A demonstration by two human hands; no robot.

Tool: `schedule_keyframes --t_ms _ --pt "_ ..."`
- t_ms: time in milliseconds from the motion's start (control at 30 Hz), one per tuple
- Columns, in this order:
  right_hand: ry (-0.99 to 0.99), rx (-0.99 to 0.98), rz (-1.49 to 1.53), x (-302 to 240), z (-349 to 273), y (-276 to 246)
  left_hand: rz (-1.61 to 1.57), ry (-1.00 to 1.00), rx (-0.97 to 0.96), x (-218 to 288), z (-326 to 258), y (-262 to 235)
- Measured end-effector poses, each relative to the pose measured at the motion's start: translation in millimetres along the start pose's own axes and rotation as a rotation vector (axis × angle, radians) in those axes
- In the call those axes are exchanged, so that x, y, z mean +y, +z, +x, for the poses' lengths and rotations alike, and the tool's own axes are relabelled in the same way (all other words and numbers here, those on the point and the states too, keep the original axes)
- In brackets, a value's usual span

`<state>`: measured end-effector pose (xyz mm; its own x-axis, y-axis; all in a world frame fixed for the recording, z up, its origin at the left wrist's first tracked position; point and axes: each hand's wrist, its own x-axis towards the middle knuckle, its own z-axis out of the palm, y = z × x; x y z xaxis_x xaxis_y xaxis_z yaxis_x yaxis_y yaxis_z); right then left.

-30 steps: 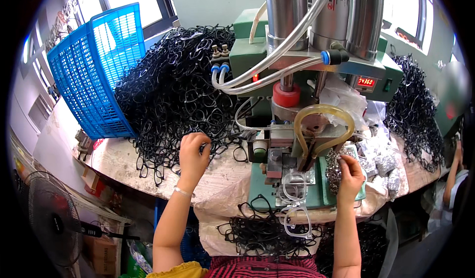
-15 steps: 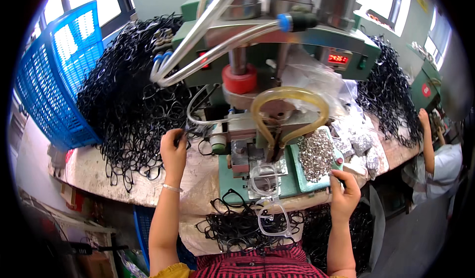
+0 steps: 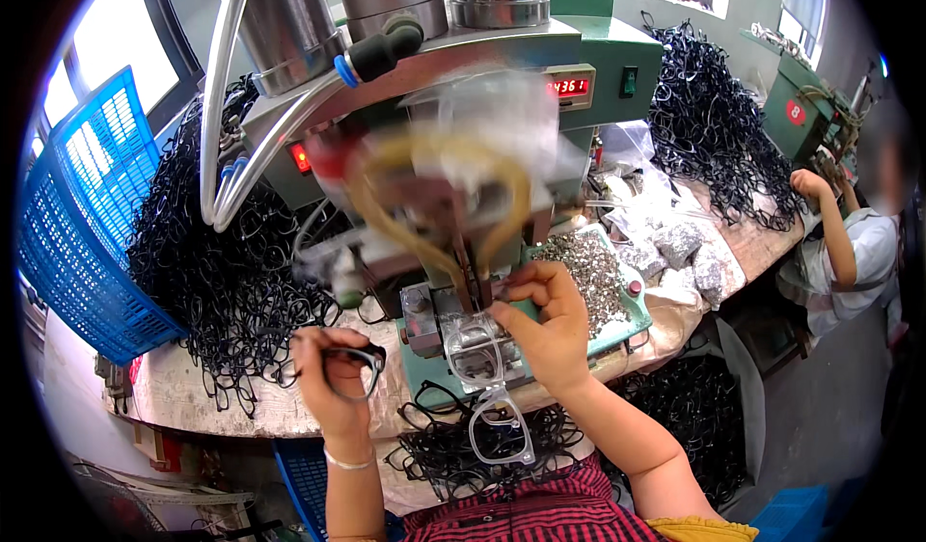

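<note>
Left grip (image 3: pixel 328 388) clasped a black eyeglass frame (image 3: pixel 375 358), left of the press (image 3: pixel 612 45); right grip (image 3: pixel 554 335), pinch unreadable, had swung from beside the tray (image 3: pixel 629 325) to the press's tip (image 3: pixel 471 286), where work seemed centred.

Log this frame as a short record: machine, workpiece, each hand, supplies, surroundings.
Machine: green press
Workpiece: clear eyeglass frame, one end near the press tip, the other toward the person
Left hand: holding a black eyeglass frame
Right hand: fingertips beside the press tip; contact with the clear frame unclear
Supplies: small metal parts in a green tray
Surroundings: blue plastic basket at left; co-worker's hand at far right
</note>
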<state>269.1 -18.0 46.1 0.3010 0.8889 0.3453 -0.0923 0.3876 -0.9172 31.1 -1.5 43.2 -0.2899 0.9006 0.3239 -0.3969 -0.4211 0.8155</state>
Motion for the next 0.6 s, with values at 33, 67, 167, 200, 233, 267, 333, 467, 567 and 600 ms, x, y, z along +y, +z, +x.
schedule_keyframes --t_ms 33,67,167,200,233,267,333,467,567,600 --pt "0.042 0.008 0.050 -2.2 -0.5 3.3 0.011 0.074 -0.121 24.4 -2.6 26.9" --pt "0.081 0.013 0.102 -4.1 -1.0 6.6 0.020 0.154 -0.241 48.9 -6.7 52.5" --pt "0.191 0.025 0.257 -9.3 -9.3 20.2 0.217 0.390 -0.151 61.4 3.2 96.3" --pt "0.213 0.037 0.326 -11.0 -11.0 24.5 0.263 0.361 -0.111 65.4 9.7 103.5" --pt "0.217 0.026 0.330 -11.2 -11.4 25.6 0.235 0.384 -0.147 67.7 13.5 101.9" --pt "0.194 0.019 0.293 -16.7 -7.6 24.9 0.292 0.422 -0.105 67.9 15.2 102.6" --pt "0.204 -0.006 0.207 -34.8 -13.1 23.5 0.227 0.398 -0.078 65.3 6.5 108.4" --pt "0.098 -0.244 -0.169 -56.5 -11.0 -15.8 -0.090 -0.458 -0.705 77.6 -34.2 76.3" --pt "-0.249 -0.106 -0.938 -9.7 8.4 -65.0 -0.200 -1.017 -0.635 53.3 -56.3 86.9" --pt "-0.172 -0.025 -1.212 5.4 6.1 -79.0 -0.254 -1.127 -0.578 42.6 -57.0 91.1"
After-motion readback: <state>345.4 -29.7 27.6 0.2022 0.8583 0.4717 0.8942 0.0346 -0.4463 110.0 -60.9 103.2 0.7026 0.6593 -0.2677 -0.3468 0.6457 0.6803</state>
